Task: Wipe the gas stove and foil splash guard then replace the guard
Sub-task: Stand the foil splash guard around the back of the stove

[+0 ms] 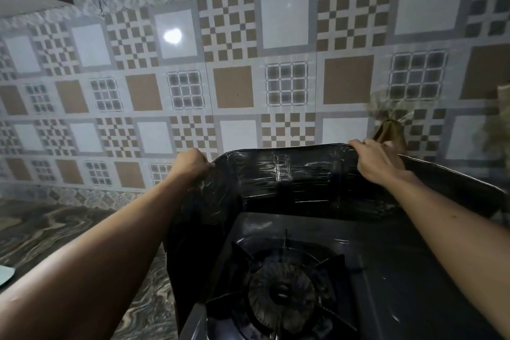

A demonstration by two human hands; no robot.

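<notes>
Foil splash guard (289, 174) stands round the gas stove (386, 270); left hand (193, 164) and right hand (372, 159) pinch its top edge; replacing seems nearly done.

A tiled wall (237, 69) in brown, grey and white checks fills the back. A lamp's glare (172, 35) shines on one tile. Below lies a marbled table (55, 226).
</notes>
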